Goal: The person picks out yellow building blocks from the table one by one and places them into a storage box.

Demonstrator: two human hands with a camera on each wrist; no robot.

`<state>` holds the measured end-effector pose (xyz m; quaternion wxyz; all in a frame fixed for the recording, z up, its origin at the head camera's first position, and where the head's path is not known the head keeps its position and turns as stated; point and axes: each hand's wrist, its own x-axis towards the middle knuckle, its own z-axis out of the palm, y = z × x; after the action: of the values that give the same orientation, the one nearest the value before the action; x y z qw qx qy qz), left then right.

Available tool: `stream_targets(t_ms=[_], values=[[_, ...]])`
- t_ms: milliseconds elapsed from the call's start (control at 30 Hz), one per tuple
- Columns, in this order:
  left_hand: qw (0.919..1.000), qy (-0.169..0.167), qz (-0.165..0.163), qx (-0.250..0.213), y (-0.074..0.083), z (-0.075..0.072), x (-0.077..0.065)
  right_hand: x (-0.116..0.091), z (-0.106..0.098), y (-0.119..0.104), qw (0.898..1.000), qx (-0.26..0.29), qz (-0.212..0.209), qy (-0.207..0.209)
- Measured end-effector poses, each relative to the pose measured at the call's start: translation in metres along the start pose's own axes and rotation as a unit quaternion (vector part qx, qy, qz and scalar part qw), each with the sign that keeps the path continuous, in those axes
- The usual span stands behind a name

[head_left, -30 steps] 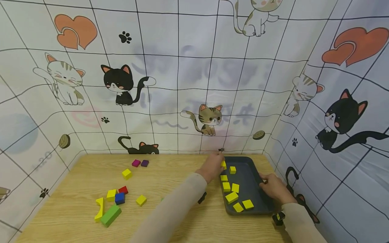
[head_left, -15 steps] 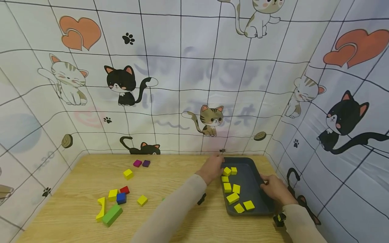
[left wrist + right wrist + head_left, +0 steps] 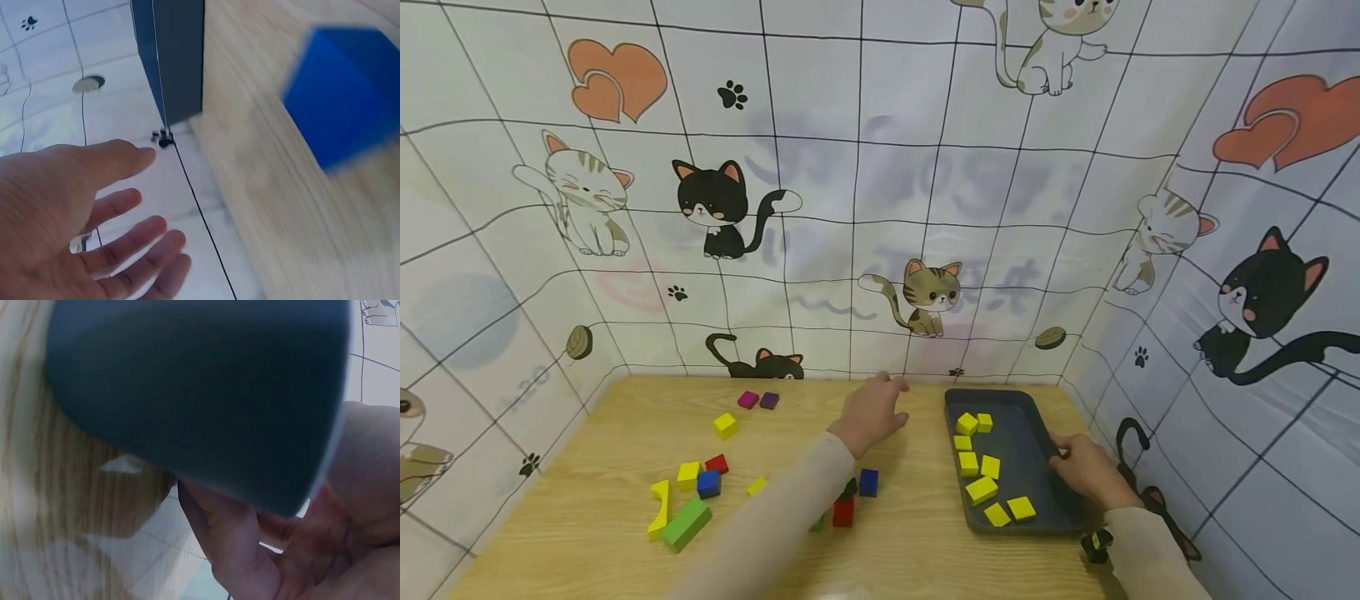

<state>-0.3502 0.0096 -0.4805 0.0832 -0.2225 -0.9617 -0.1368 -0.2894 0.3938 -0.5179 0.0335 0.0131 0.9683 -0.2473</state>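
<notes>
My left hand [image 3: 868,414] is over the back middle of the wooden table, left of the tray. In the left wrist view its thumb and fingers are apart, with nothing between them. A blue cube [image 3: 347,94] shows beside it there. My right hand [image 3: 1090,471] grips the right side of a dark grey tray [image 3: 1018,442], and in the right wrist view its fingers curl under the tray's edge [image 3: 206,425]. Several yellow blocks [image 3: 981,490] lie in the tray, mostly along its left side.
On the left are a green block [image 3: 687,525], a yellow arch-shaped block [image 3: 660,510], a blue cube [image 3: 708,483], a red block [image 3: 717,463] and yellow cubes [image 3: 726,425]. Magenta [image 3: 748,400] and purple [image 3: 769,401] pieces lie farther back. A red block [image 3: 843,512] sits beside my left forearm.
My left hand has let go of a yellow block at the tray's back left and moved left, off the tray. Blue and red blocks come into view beside the forearm. My right hand stays on the tray.
</notes>
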Motion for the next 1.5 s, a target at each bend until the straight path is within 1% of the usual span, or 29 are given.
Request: stream_targets(t_ms=[133,267,433,633,667,767,833,933,1067,1167,1267,1400,1500], values=[[0.9997,0.003,-0.024,0.004,-0.029,-0.007,-0.018,0.000,-0.002,0.001,1.000,0.001,0.001,-0.002],[0.9989,0.019,-0.044,-0.001,-0.062,-0.014,-0.037,0.000,-0.003,-0.001,1.000,0.007,-0.003,0.001],[0.9970,0.035,-0.068,-0.012,-0.106,-0.027,-0.068,-0.001,-0.002,-0.003,1.000,0.010,-0.014,0.005],[0.9937,0.082,-0.077,0.005,-0.152,-0.044,-0.103,0.002,-0.004,-0.001,1.000,0.003,-0.014,0.010],[0.9927,0.088,-0.082,0.012,-0.160,-0.045,-0.108,0.003,-0.004,0.000,1.000,0.001,-0.015,0.011],[0.9901,0.094,-0.103,0.021,-0.177,-0.049,-0.120,0.002,-0.005,0.000,1.000,0.003,-0.013,0.009],[0.9888,0.093,-0.113,0.026,-0.184,-0.052,-0.126,0.002,-0.005,0.001,1.000,0.004,-0.011,0.008],[0.9874,0.082,-0.133,0.027,-0.192,-0.053,-0.132,0.001,-0.004,0.001,1.000,0.009,-0.007,0.005],[0.9858,0.056,-0.158,0.005,-0.200,-0.053,-0.137,-0.001,-0.003,0.001,1.000,0.010,-0.005,0.006],[0.9846,0.040,-0.169,-0.016,-0.204,-0.052,-0.138,-0.001,-0.003,0.001,1.000,0.008,-0.005,0.008],[0.9844,0.030,-0.171,-0.032,-0.207,-0.052,-0.141,-0.001,-0.003,0.002,1.000,0.005,-0.007,0.007],[0.9856,0.027,-0.159,-0.049,-0.210,-0.053,-0.144,0.000,-0.001,0.003,1.000,0.005,-0.011,0.006],[0.9866,0.027,-0.152,-0.053,-0.212,-0.053,-0.145,0.000,0.000,0.003,1.000,0.006,-0.009,0.004]])
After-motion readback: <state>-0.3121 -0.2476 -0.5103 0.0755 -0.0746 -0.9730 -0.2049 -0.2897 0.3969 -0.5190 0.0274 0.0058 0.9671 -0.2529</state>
